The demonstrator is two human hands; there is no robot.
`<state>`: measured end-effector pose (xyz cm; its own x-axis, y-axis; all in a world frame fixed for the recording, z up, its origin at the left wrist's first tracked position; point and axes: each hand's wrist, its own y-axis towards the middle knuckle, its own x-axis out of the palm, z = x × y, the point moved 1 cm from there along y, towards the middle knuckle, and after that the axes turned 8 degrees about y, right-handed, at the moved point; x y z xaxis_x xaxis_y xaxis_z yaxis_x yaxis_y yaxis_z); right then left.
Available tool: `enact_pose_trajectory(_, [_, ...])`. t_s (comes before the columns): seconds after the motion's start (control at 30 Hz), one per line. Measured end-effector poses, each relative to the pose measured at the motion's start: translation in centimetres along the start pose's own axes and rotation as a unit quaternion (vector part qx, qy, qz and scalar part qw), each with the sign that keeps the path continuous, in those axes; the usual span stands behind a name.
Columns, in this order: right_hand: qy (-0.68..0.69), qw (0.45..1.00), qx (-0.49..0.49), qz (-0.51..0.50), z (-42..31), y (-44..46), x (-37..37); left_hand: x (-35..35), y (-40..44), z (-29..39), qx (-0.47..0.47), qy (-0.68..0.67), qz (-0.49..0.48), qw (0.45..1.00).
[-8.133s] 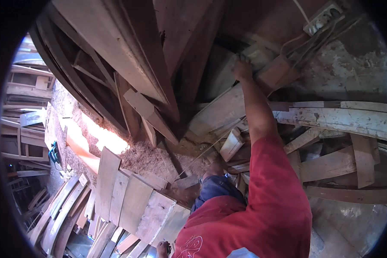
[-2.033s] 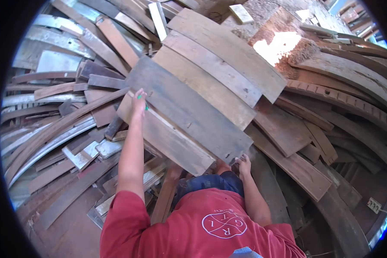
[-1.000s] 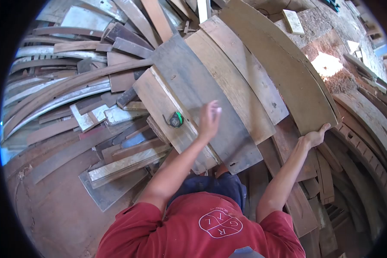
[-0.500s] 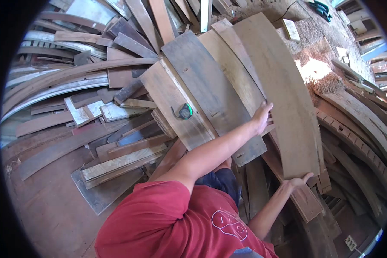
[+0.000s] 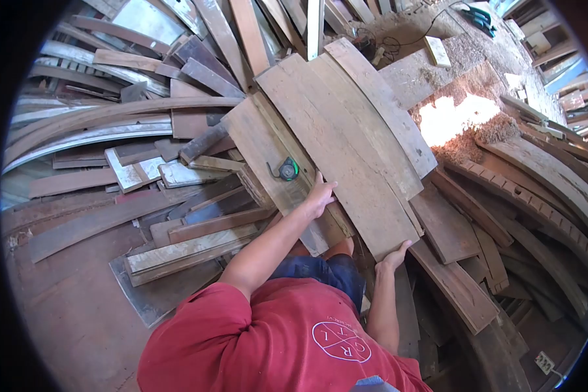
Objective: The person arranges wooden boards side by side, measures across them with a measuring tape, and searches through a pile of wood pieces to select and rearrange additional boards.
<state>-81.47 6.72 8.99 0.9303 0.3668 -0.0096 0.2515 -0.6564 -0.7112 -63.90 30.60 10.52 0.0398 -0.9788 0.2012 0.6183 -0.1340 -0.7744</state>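
A wide brown wooden board (image 5: 346, 147) lies slantwise across other boards. My left hand (image 5: 321, 196) is closed on its left edge, part of the fingers hidden. At the near end my right hand (image 5: 392, 257) grips the board, thumb on top and the other fingers out of sight beneath. Left of it, a black and green tape measure (image 5: 287, 170) rests on a lighter board (image 5: 260, 147), close to my left hand. Another board (image 5: 379, 98) shows from under the held one on its right side.
Piled wood offcuts (image 5: 202, 176) spread over the left, with a long curved strip (image 5: 130, 114) among them. Sawdust (image 5: 460, 147) heaps at the right near notched curved pieces (image 5: 522, 193). A teal power tool (image 5: 480, 19) lies at the top right, its cord nearby.
The board has moved left with both hands, from the right side onto the other boards, now covering the dark one. My left hand has come nearer the tape measure.
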Motion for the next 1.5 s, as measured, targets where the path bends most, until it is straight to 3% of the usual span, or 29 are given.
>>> enact_pose_trajectory(0.07, [-0.195,0.98,-0.029,0.04,-0.1,0.4,-0.8,-0.5,-0.3,-0.1,0.008,0.01,-0.006,1.0])
enact_pose_trajectory(0.1, [-0.195,0.979,-0.032,0.041,-1.4,-1.1,-0.2,-0.7,-0.2,-0.3,0.015,0.099,0.026,0.995])
enact_pose_trajectory(0.13, [-0.431,0.887,-0.131,0.1,-3.0,-2.7,0.6,-0.9,0.1,-0.2,0.024,0.188,0.06,0.98])
enact_pose_trajectory(0.17, [-0.632,0.727,-0.221,0.149,-4.0,-3.8,1.7,-1.1,0.6,-0.1,0.027,0.186,0.063,0.98])
enact_pose_trajectory(0.2, [-0.587,0.696,-0.392,0.13,-4.1,-2.5,1.3,-1.5,1.0,-0.2,0.013,0.189,0.106,0.976])
enact_pose_trajectory(0.27, [-0.56,0.681,-0.471,0.024,-6.2,-1.5,4.5,-2.0,1.9,-0.6,-0.003,0.189,0.147,0.971])
enact_pose_trajectory(0.33, [-0.546,0.701,-0.435,-0.143,-6.5,0.5,10.0,-2.8,3.2,-0.4,0.036,0.085,0.151,0.984])
enact_pose_trajectory(0.4, [-0.523,0.66,-0.481,-0.243,-6.5,0.9,17.3,-3.3,5.5,-1.2,0.044,0.043,0.127,0.99])
enact_pose_trajectory(0.47, [-0.532,0.648,-0.457,-0.298,-4.8,3.3,22.9,-3.9,7.0,-1.6,0.055,0.006,0.106,0.993])
enact_pose_trajectory(0.5, [-0.53,0.647,-0.456,-0.304,-3.9,4.1,24.8,-3.8,7.4,-1.7,0.036,-0.004,0.104,0.994])
enact_pose_trajectory(0.57, [-0.532,0.685,-0.356,-0.348,-2.5,4.8,27.0,-3.7,7.8,-1.6,0.016,-0.014,0.105,0.994])
enact_pose_trajectory(0.7, [-0.571,0.653,-0.354,-0.349,-2.6,5.4,27.6,-4.0,8.5,-1.8,-0.015,-0.031,0.128,0.991])
enact_pose_trajectory(0.87, [-0.534,0.67,-0.36,-0.369,-2.5,5.6,27.2,-3.1,6.6,-1.2,-0.015,-0.034,0.117,0.992])
enact_pose_trajectory(0.93, [-0.54,0.663,-0.365,-0.368,-2.8,5.3,27.2,-2.4,6.2,-0.8,-0.002,-0.049,0.162,0.986])
enact_pose_trajectory(1.17, [-0.612,0.638,-0.324,-0.336,-4.5,3.0,27.0,-3.3,6.6,-1.2,0.012,-0.032,0.111,0.993])
enact_pose_trajectory(1.2, [-0.612,0.649,-0.319,-0.32,-4.2,3.1,25.6,-3.2,4.5,0.5,-0.011,-0.028,0.091,0.995])
enact_pose_trajectory(1.27, [-0.556,0.706,-0.401,-0.179,-3.6,3.3,21.1,-4.0,2.7,1.1,-0.043,-0.008,0.057,0.997])
enact_pose_trajectory(1.33, [-0.545,0.73,-0.412,-0.028,-4.4,3.0,14.7,-5.4,1.9,0.8,-0.021,-0.021,0.028,0.999])
enact_pose_trajectory(1.4, [-0.542,0.753,-0.356,0.114,-5.0,2.7,8.1,-6.7,1.2,0.5,-0.039,-0.037,0.006,0.999])
enact_pose_trajectory(1.43, [-0.543,0.753,-0.348,0.127,-4.8,3.4,5.4,-7.1,0.9,0.0,-0.053,-0.064,-0.004,0.997])
enact_pose_trajectory(1.5, [-0.334,0.936,-0.078,0.078,-3.6,5.0,0.5,-7.7,1.1,-1.1,-0.049,-0.029,-0.036,0.998])
